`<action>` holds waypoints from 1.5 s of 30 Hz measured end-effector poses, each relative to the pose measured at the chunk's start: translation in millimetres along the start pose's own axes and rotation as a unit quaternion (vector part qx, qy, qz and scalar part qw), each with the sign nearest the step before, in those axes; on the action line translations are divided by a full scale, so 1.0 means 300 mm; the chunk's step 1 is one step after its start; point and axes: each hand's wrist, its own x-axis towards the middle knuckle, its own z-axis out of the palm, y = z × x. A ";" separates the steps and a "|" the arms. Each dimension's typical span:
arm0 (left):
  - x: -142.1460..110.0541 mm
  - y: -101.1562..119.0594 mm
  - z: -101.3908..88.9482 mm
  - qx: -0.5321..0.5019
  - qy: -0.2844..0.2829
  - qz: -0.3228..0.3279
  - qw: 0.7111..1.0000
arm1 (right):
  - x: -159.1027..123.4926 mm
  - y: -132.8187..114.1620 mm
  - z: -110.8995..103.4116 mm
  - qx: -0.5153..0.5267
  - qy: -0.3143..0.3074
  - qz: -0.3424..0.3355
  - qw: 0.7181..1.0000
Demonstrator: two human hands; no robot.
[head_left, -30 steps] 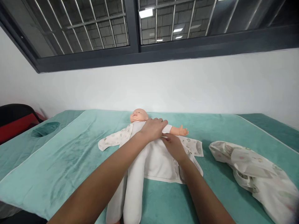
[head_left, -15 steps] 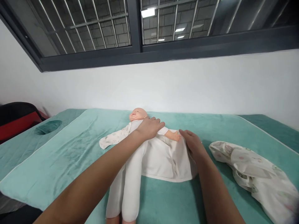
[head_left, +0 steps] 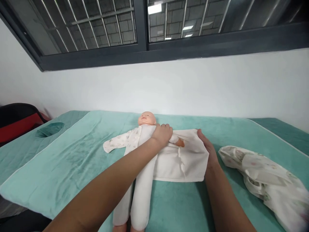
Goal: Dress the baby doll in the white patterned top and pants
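Observation:
A baby doll (head_left: 147,118) lies face up, head towards the wall, its body and legs in white. A floral baby shirt (head_left: 117,141) covers its arm on the left; the shirt's other half is spread flat to the right with the plain white inside up. My left hand (head_left: 162,134) is wrapped round the doll's arm on the right, near the shoulder; the doll's small hand (head_left: 180,142) pokes out over the white cloth. At the shirt's far right edge, my right hand (head_left: 208,149) pinches the cloth, thumb at the upper corner. Its fingers are partly hidden behind the cloth.
A crumpled floral cloth garment (head_left: 263,175) lies on the right of the green padded bed (head_left: 72,161). The bed has a round hole (head_left: 50,130) at the left. Behind stand a white wall (head_left: 169,87) and a barred window; a black and red object (head_left: 21,124) is at the left edge.
The shirt's right half has been drawn out flatter, its right edge pulled straighter by my right hand. The doll's head and body have shifted slightly right, and its head has turned upward.

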 end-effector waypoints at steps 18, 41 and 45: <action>-0.198 -0.222 -0.034 -0.416 0.252 -0.061 0.872 | -0.009 0.096 0.050 0.021 -0.569 0.093 0.817; -0.585 -0.439 0.307 -0.091 0.234 -0.348 0.903 | 0.065 0.187 0.075 -0.337 -0.146 0.043 0.929; -0.588 -0.471 0.316 -0.163 0.234 -0.441 0.851 | 0.076 0.200 0.078 -0.426 -0.099 -0.054 0.898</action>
